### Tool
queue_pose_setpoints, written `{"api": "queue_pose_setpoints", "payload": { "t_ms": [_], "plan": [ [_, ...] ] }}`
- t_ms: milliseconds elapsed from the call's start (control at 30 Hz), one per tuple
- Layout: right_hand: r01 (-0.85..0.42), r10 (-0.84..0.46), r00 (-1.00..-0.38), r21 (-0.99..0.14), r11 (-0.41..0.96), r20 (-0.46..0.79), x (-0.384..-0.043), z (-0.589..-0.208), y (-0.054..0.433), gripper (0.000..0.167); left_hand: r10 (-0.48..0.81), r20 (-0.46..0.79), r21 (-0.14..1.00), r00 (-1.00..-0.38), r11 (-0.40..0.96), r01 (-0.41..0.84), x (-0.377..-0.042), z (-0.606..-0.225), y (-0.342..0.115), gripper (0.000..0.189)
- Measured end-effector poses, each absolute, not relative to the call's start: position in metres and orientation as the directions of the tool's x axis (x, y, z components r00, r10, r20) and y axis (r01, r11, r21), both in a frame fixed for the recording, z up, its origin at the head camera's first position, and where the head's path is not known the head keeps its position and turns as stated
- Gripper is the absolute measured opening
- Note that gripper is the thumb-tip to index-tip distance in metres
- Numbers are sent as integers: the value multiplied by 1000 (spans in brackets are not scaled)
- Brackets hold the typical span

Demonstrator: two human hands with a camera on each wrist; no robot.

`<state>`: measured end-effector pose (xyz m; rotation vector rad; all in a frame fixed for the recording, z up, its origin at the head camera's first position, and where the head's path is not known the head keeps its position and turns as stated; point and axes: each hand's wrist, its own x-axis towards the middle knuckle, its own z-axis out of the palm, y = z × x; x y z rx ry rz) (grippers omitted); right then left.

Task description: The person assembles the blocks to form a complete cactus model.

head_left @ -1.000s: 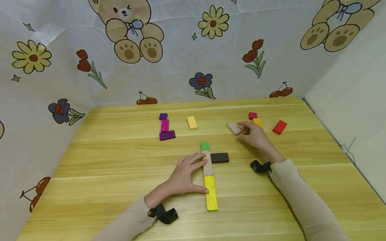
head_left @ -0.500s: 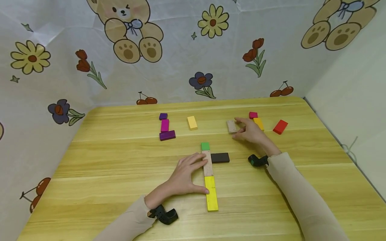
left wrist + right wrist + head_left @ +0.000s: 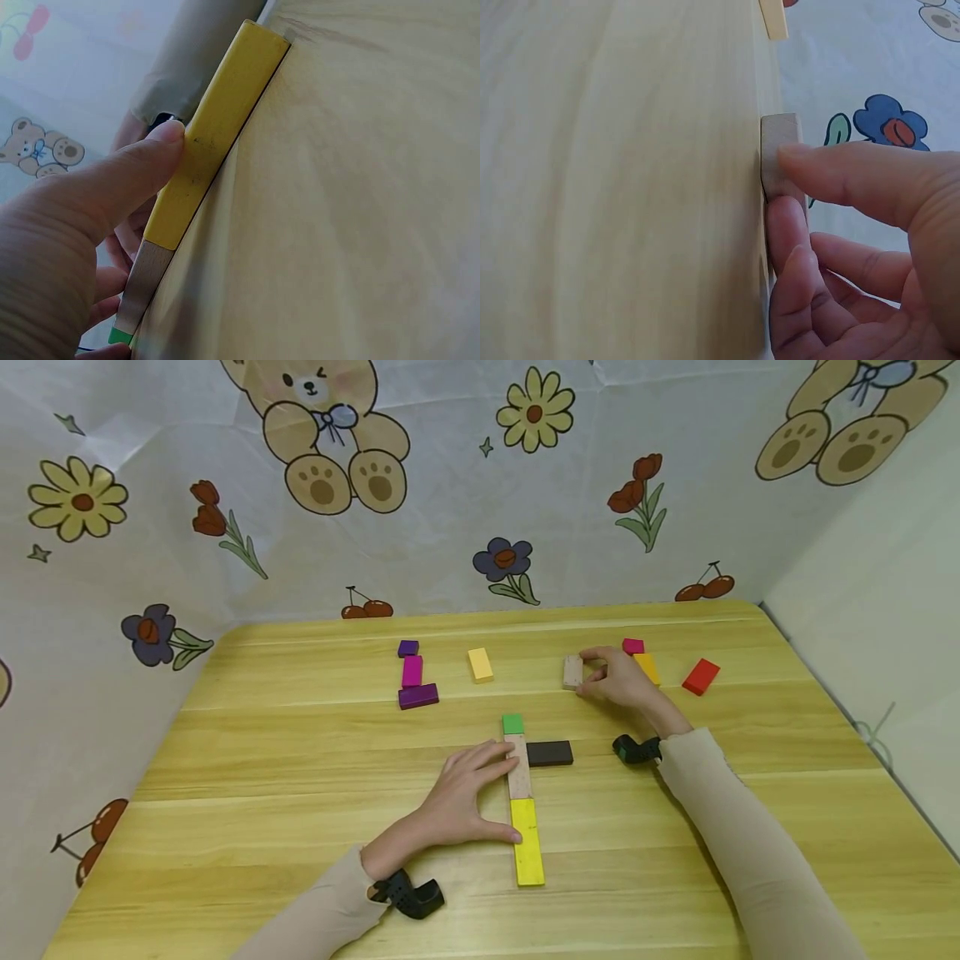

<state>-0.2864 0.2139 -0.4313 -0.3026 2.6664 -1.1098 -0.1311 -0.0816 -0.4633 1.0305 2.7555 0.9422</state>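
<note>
My left hand [image 3: 459, 793] lies with spread fingers along a row of blocks. Its thumb touches the long yellow block [image 3: 528, 852], and its fingertips rest at the plain wooden block [image 3: 519, 781] beyond it. A small green block [image 3: 513, 723] tops the row; a black block [image 3: 550, 753] juts out rightward from the wooden one. Farther back on the right, my right hand [image 3: 622, 681] pinches a short pale wooden block [image 3: 572, 672] between thumb and finger. In the right wrist view, the thumb lies on that block's end [image 3: 780, 131] and the other fingers curl beside it.
Behind my right hand are a pink block [image 3: 633, 646], an orange block [image 3: 647, 668] and a red block [image 3: 701, 677]. A light yellow block [image 3: 480, 665] lies at the back middle. Farther left, a magenta block [image 3: 412, 671] sits between two purple blocks [image 3: 417, 696].
My right hand has moved slightly left and away, and the pale block has turned from slanted to nearly straight. My left hand has stayed on the row.
</note>
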Motion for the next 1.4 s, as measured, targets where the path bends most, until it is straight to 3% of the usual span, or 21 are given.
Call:
{"api": "queue_pose_setpoints", "payload": {
  "t_ms": [300, 667, 1400],
  "plan": [
    [-129, -294, -950, -721, 681, -107, -282, -431, 217, 60, 608, 155, 564, -779, 593, 575, -131, -463, -81, 97],
    [-227, -410, -909, -730, 645, -79, -248, -429, 218, 58, 607, 143, 564, -782, 599, 569, -130, -462, -81, 98],
    [-256, -492, -868, -785, 564, -71, -227, -439, 215, 59, 606, 137, 566, -784, 601, 564, -130, -462, -82, 98]
  ]
}}
